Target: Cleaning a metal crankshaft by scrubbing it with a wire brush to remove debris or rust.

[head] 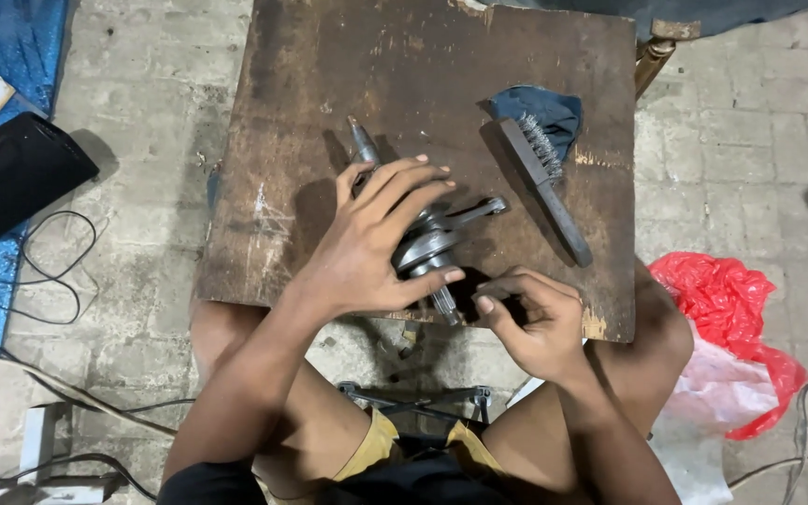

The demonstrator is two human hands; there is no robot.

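One crankshaft [427, 245], long axis diagonal, upper-left.

A red plastic bag [736, 309] is lying crumpled on the paved floor at the right edge of the wooden board, beside the person's knee. A pale pink-white bag [717, 383] is sitting partly under it, bulging toward the lower right. A black flat case [11, 173] with a red strip is resting at the far left on blue sheeting. No labels, signs or screens are showing.
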